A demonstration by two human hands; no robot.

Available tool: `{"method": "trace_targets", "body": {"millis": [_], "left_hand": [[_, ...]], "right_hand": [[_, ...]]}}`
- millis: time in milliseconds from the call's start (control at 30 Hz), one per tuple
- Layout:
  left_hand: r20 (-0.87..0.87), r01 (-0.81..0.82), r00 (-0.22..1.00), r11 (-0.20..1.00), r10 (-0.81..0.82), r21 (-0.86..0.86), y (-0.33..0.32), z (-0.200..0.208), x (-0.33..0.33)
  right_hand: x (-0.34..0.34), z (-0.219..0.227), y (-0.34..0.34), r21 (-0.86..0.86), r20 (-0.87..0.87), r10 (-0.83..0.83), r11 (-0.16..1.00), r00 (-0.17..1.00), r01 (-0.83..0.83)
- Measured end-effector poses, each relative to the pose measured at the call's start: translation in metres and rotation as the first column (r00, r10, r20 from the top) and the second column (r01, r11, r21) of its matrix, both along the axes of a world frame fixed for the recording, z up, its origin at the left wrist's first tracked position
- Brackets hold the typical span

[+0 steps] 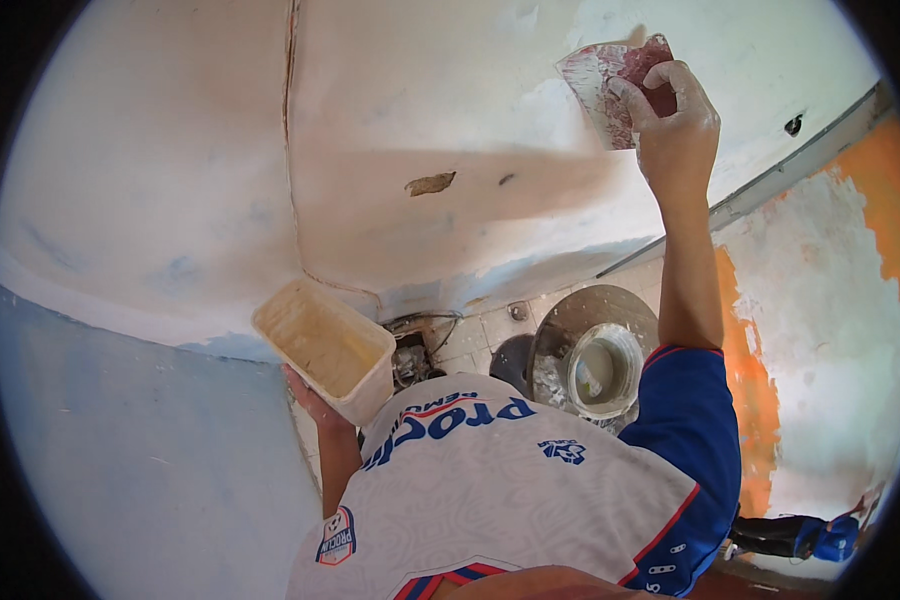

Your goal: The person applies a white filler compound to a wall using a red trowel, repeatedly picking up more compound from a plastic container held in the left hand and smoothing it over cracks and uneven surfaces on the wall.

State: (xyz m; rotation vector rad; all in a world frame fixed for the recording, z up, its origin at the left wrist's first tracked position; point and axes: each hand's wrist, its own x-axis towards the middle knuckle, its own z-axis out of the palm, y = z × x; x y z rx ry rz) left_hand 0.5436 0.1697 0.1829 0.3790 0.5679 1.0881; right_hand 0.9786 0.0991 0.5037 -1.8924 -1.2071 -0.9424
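High at the right, my right hand [677,115] pinches a thin reddish sheet [595,85] between thumb and fingers. White smears cover much of the sheet, and it lies against or very close to the pale wall [420,90]; contact cannot be made out for certain. White residue coats the fingers of that hand. Lower left, my left hand [315,402] grips a rectangular cream tub [367,388] from its side and underneath, with some fingers hidden behind it. The tub is tilted, and pale paste coats its inside.
A round white bucket [630,350] with whitish contents stands beside a large grey round container [590,302] on the tiled floor. The wall has a chipped patch [431,184], a small hole [793,125] and a long vertical crack [289,100]. Orange paint [750,400] marks the right wall.
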Motion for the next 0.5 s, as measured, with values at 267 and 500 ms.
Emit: {"method": "trace_targets", "body": {"millis": [267,500], "left_hand": [[-0.008,0.043,0.999,0.999,-0.043,0.006,-0.008,0.015,-0.050],[0.084,0.033,0.996,0.997,-0.039,0.066,-0.005,0.020,-0.096]], "right_hand": [[-0.037,-0.008,-0.013,-0.061,-0.012,0.211,0.975,0.977,-0.212],[-0.058,0.032,-0.027,0.045,0.140,0.130,0.990,0.982,-0.137]]}}
